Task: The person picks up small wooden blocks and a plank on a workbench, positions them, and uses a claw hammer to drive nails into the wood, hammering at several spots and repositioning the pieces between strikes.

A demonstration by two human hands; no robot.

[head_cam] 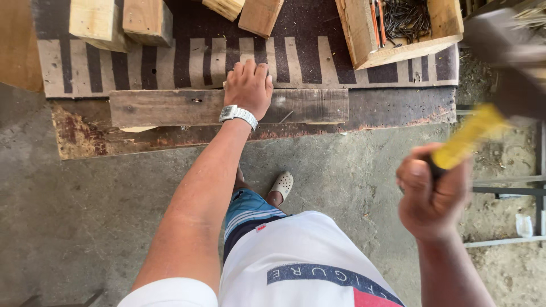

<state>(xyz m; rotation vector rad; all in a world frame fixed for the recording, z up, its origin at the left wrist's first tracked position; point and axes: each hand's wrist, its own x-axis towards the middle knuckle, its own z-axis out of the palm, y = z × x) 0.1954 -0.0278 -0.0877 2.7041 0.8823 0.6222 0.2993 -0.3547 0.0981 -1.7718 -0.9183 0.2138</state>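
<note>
My left hand (248, 86) presses flat on a weathered grey wooden plank (165, 107) that lies along the front edge of a rusty bench (85, 139); a metal watch sits on that wrist. A nail (286, 116) lies slanted on the plank just right of the hand. My right hand (430, 190) is raised at the right, shut on the yellow handle of a hammer (472, 133), blurred by motion; its dark head (506, 51) is up near the top right corner.
A wooden box (361, 34) holding dark nails and orange-handled tools stands at the back right of the bench. Several pale wood blocks (99, 23) lie at the back left. Below is concrete floor, my sandalled foot (282, 185), and metal bars (506, 190) at right.
</note>
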